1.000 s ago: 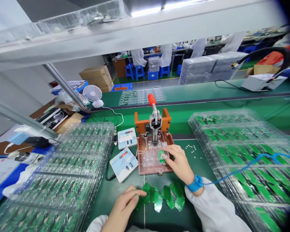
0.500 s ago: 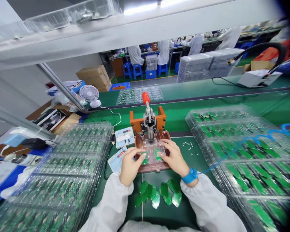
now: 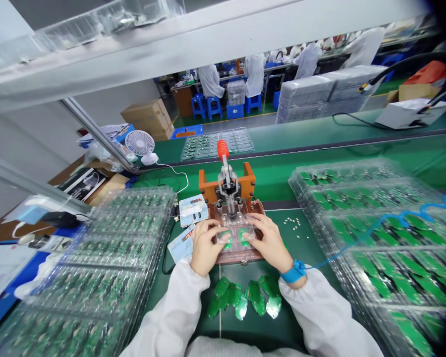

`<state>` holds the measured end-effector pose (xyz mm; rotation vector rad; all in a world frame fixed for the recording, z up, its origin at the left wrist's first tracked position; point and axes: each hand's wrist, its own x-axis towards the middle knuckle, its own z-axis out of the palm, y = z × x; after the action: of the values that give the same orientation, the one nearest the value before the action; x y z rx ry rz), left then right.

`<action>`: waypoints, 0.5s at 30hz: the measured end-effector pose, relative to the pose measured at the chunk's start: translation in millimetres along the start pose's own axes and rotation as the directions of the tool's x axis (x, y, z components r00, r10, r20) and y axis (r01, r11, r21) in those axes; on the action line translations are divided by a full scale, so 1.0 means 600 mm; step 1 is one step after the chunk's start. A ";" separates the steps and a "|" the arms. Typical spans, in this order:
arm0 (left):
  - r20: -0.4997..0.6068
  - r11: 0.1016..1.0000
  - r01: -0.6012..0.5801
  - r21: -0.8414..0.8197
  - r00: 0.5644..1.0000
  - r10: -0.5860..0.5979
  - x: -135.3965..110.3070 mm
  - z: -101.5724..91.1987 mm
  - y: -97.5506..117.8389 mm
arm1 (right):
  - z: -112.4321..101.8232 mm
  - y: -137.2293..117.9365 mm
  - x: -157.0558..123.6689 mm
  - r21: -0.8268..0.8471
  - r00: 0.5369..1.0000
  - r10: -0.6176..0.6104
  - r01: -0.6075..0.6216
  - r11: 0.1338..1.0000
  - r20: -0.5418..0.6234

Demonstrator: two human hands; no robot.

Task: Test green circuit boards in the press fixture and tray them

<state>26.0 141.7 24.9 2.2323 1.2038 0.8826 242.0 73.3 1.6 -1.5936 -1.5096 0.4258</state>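
In the middle stands a clamp fixture (image 3: 228, 186) with a red handle raised and an orange frame. My left hand (image 3: 206, 245) is at the left side of its clear plate, thumb and forefinger closed around a small green circuit board (image 3: 227, 241). On the right side, my right hand (image 3: 269, 243) has its thumb on a second green board (image 3: 242, 237) and its forefinger near that board's upper edge. Both boards lie on the fixture, partly covered by my fingers. A blue wrist strap (image 3: 293, 271) circles my right wrist. Several loose green boards (image 3: 256, 297) lie in front of the fixture.
Stacked clear trays of boards flank me, one stack at left (image 3: 134, 238) and one at right (image 3: 357, 218). Two displays (image 3: 193, 210) sit left of the fixture. Small white bits (image 3: 293, 223) lie to its right. The strap's blue cord (image 3: 342, 255) crosses the right trays. People work behind.
The board under my left hand has shifted slightly right and sits straighter on the fixture. My right hand stays almost in place. The view has tilted a little.
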 end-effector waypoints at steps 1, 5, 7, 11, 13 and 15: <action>-0.003 1.000 -0.007 -0.003 1.000 0.007 -0.001 0.001 0.000 | 0.000 0.000 0.000 0.001 1.000 -0.001 0.001 1.000 -0.001; -0.049 0.999 -0.036 -0.006 0.998 0.036 -0.005 0.009 0.001 | 0.001 0.000 0.001 0.000 1.000 -0.012 0.012 1.000 -0.006; -0.075 0.999 -0.032 -0.002 0.997 0.032 -0.007 0.013 0.002 | 0.001 -0.001 0.002 -0.005 1.000 -0.022 0.022 1.000 -0.010; -0.068 0.999 -0.010 -0.045 0.998 0.007 -0.024 0.009 0.000 | -0.004 -0.007 -0.003 -0.004 0.998 -0.058 0.058 0.998 -0.021; -0.098 0.997 -0.030 -0.074 0.995 0.023 -0.046 0.000 -0.001 | -0.016 -0.010 -0.010 0.008 0.997 -0.072 0.072 0.997 -0.032; -0.154 0.995 -0.077 -0.058 0.986 0.068 -0.074 -0.010 -0.001 | -0.035 -0.015 -0.015 0.020 0.996 -0.065 0.066 0.998 -0.063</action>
<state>2.8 104.8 14.5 2.2028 1.1491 1.1222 250.5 56.3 17.5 -1.5227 -1.5004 0.3516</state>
